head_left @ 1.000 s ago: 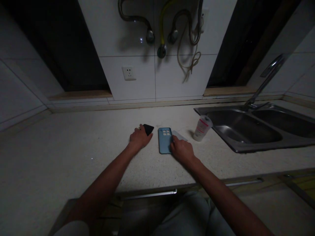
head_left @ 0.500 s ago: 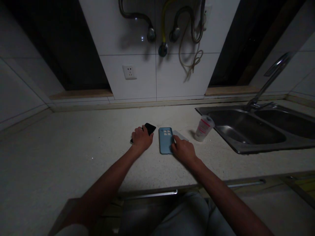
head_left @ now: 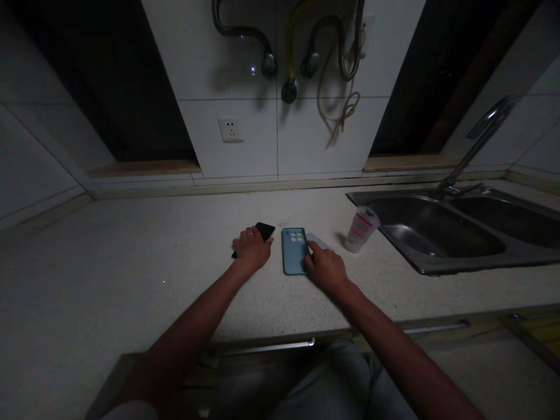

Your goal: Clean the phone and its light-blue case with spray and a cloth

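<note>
A black smartphone (head_left: 265,230) lies slanted on or just above the pale countertop, left of centre. My left hand (head_left: 252,249) is closed over it from above, hiding its middle; a ring shows on one finger. Right of it, a blue phone case (head_left: 294,254) lies flat with its camera cutouts at the far end. My right hand (head_left: 327,267) has its fingers closed at the case's right edge, thumb side toward the case. Partly hidden behind that hand is a flat pale piece (head_left: 321,241) that I cannot make out.
A clear plastic cup (head_left: 361,230) with red print stands tilted by the rim of the double steel sink (head_left: 422,269). A chrome faucet (head_left: 472,146) rises behind the sink. On the tiled wall are a socket (head_left: 230,130) and hanging hoses (head_left: 339,23).
The phone's angle in my left hand has shifted slightly, and its pale lower edge no longer shows. My right hand and the case have hardly moved.
</note>
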A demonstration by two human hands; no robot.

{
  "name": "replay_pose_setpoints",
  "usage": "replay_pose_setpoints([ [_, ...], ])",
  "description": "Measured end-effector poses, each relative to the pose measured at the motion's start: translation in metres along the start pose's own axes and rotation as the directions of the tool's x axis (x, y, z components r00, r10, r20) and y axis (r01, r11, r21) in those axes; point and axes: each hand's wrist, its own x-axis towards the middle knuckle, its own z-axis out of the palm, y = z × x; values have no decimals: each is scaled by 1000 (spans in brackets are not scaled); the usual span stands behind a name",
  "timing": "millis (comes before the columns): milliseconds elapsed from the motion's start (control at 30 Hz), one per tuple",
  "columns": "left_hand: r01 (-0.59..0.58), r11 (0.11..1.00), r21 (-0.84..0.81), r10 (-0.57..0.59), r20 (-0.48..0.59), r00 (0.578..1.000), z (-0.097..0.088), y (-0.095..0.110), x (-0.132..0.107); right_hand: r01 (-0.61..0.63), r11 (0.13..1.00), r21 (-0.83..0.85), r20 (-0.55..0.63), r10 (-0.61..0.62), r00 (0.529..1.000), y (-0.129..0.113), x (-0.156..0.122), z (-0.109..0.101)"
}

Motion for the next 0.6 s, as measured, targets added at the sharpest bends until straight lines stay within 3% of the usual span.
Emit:
replay_pose_setpoints([
  [100,-9,999,-31,9,-12,1000,-5,-1,1,35,971,236,-212,16,977,12,1,0],
  [167,-22,999,-41,20,-52,998,-9,-1,1,99,907,410,-443,103,890,24,2,-3],
  [233,-57,997,-46,52,-107,993,-13,1,0,150,839,522,-660,287,695,36,3,-7],
  [300,-124,990,-59,114,-153,982,-18,5,-2,189,768,613,-737,469,487,47,5,-12],
  [333,-162,985,-67,148,-169,974,-20,6,-4,203,740,641,-743,534,404,51,5,-15],
  [400,-219,972,-83,200,-189,961,-25,9,-7,233,697,678,-732,609,306,56,6,-20],
  [467,-231,969,-93,208,-207,956,-29,9,-7,266,668,695,-719,634,286,58,7,-24],
  [600,-149,980,-128,120,-211,970,-35,-2,1,260,649,715,-697,634,336,57,7,-26],
])
